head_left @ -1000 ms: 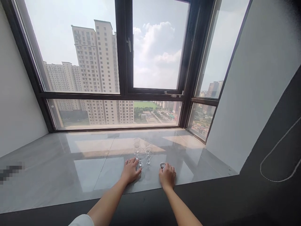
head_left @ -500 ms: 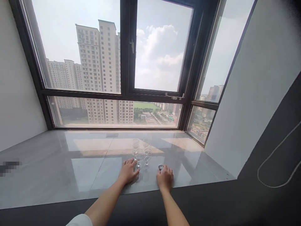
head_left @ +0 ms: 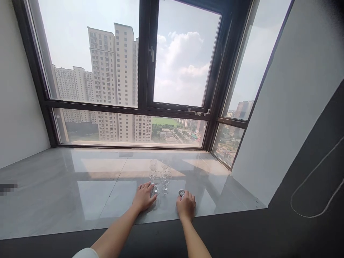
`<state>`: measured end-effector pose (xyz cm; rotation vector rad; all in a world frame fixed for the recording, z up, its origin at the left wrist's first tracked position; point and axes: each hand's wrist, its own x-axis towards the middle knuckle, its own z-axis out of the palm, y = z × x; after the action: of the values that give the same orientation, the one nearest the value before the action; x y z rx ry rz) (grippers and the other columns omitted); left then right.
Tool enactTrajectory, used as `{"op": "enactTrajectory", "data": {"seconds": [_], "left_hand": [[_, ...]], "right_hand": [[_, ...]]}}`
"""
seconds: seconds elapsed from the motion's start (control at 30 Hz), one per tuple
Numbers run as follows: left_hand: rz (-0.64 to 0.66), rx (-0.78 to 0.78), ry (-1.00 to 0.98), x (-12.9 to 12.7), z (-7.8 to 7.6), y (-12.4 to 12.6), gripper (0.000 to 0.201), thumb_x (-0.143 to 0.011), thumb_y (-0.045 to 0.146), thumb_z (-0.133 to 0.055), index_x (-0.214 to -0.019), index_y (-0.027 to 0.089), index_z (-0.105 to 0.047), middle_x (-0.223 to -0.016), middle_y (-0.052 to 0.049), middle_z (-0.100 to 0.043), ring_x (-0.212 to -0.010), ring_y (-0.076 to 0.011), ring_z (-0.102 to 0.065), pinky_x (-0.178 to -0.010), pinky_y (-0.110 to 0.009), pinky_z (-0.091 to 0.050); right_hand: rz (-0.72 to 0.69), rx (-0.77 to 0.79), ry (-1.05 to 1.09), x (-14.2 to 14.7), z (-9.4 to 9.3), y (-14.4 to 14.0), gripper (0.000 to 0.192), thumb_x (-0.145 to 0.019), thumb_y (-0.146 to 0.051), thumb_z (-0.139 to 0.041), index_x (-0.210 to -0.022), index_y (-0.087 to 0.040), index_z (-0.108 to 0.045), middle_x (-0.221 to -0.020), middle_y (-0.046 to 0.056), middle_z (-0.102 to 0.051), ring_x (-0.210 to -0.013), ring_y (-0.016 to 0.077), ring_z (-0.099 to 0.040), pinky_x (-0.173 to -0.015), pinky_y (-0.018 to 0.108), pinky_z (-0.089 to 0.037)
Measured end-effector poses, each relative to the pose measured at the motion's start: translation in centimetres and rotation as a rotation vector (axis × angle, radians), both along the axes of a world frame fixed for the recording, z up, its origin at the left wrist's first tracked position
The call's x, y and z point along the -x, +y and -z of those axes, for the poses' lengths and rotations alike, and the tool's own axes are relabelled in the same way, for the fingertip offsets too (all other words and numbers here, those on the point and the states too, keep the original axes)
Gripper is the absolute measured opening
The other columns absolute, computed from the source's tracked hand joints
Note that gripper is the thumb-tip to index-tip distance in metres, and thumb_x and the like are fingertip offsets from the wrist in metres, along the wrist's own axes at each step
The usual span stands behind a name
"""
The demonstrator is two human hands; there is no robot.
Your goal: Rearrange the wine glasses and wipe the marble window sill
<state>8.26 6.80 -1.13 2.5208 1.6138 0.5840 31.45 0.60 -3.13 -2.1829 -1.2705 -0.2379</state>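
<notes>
Several small clear stemmed glasses (head_left: 160,174) stand close together on a glossy grey stone window ledge (head_left: 80,186). My left hand (head_left: 143,196) lies flat on the ledge with fingers spread, its fingertips beside the foot of the nearest glass (head_left: 156,180). My right hand (head_left: 186,205) is curled over a small round silver-rimmed object (head_left: 181,193) that rests on the ledge to the right of the glasses; only its far edge shows past my fingers.
A large black-framed window (head_left: 145,71) rises behind the ledge, with a handle on its middle frame. White walls close the ledge at left and right. A dark panel (head_left: 309,200) with a thin pale cord runs below the ledge at the right.
The view has drifted slightly, so the hands and glasses sit a little more to the left in frame. Both hands keep their places on the ledge and nothing was picked up.
</notes>
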Motion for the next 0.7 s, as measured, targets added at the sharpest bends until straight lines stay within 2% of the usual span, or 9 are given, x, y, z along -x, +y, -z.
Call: {"op": "enactTrajectory", "data": {"seconds": [0.2,0.7], "left_hand": [[0.000,-0.006,-0.016,0.04,0.08,-0.06,0.052,-0.086,0.055,-0.048,-0.130,0.028,-0.056,-0.143,-0.006,-0.050,-0.133,-0.0273,-0.040,-0.113,-0.044,-0.022],[-0.003,0.026,-0.011,-0.03,-0.52,-0.30,0.052,-0.087,0.054,-0.048,-0.132,0.028,-0.056,-0.145,-0.006,-0.048,-0.133,-0.0267,-0.040,-0.113,-0.043,-0.023]], "right_hand": [[-0.012,-0.004,0.014,-0.06,0.19,-0.15,0.025,-0.083,-0.022,-0.048,-0.104,-0.016,-0.061,-0.101,0.012,-0.064,-0.103,0.0259,-0.054,-0.081,0.032,-0.037],[-0.010,-0.001,0.005,-0.13,0.28,0.07,0.022,-0.083,-0.021,-0.050,-0.101,-0.016,-0.061,-0.099,0.012,-0.064,-0.101,0.0252,-0.054,-0.080,0.031,-0.037]]}}
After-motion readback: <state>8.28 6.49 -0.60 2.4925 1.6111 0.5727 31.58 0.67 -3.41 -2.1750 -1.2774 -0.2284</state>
